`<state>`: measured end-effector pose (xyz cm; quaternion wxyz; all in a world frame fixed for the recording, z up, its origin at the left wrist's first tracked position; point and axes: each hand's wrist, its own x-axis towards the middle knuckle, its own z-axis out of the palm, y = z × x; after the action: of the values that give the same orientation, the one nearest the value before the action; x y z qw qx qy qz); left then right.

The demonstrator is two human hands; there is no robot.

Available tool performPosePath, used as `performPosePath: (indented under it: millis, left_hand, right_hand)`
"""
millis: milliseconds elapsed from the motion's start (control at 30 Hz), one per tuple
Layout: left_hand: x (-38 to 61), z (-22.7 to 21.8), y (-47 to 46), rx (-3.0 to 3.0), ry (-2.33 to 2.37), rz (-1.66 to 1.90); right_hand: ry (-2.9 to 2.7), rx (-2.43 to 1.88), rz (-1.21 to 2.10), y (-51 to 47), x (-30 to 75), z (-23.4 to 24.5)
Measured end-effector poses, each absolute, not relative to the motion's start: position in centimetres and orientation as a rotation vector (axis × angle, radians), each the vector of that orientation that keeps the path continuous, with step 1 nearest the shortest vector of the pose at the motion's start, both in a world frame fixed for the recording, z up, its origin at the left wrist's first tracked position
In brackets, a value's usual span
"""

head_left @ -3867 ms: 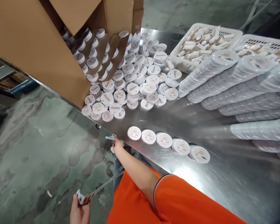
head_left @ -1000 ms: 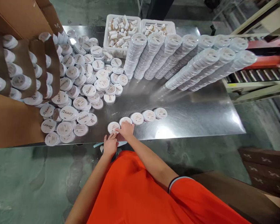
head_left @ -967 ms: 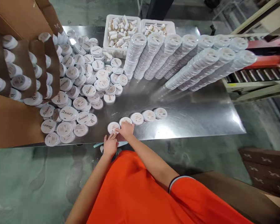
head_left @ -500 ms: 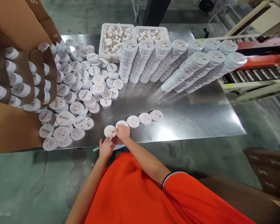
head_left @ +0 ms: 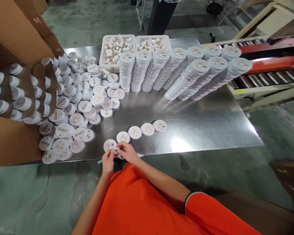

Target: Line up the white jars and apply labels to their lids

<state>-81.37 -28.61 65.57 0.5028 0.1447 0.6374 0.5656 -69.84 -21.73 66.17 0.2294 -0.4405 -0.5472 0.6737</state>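
At the near table edge, my left hand (head_left: 108, 162) and my right hand (head_left: 128, 152) meet with fingertips pinched on a narrow pale blue strip (head_left: 116, 148), perhaps a label strip; its full shape is hidden by the fingers. Just beyond them lies a round white container (head_left: 110, 144) with a printed label facing up. It is the leftmost of a slanting row of several, among them a second container (head_left: 122, 137) and, at the far right end, another container (head_left: 159, 126).
Many loose round containers (head_left: 85, 106) cover the left side, next to a cardboard box (head_left: 14, 140) with brown dividers. Tall stacks of containers (head_left: 137, 75) stand at the back, before two white baskets (head_left: 103, 54) of small white-capped bottles. A roller conveyor (head_left: 264, 80) is at right.
Both hands have come together. My right hand has left the second container in the row, and the pale blue strip is now between my fingers. The camera view has shifted slightly.
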Motion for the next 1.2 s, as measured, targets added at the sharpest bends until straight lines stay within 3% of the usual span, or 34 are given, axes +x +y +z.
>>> performPosePath:
  millis: [233, 533, 900, 1200]
  left_hand:
    - [-79.2, 66.0, -28.1, 0.404, 1.409, 1.309]
    - [-77.0, 66.0, -27.4, 0.662, 1.612, 1.132]
    - [-75.2, 63.0, -28.2, 0.894, 1.932, 0.966]
    - [-75.7, 60.6, -27.2, 1.583, 1.919, 0.473]
  right_hand:
    - [-1.525, -1.3, 1.797, -21.2, -66.6, 67.1]
    - [-1.392, -1.361, 1.936, -20.9, -64.2, 66.3]
    - [-1.934, -1.803, 1.241, -15.7, -64.5, 64.8]
    - [-2.265, -2.139, 1.118, -14.7, -68.0, 64.3]
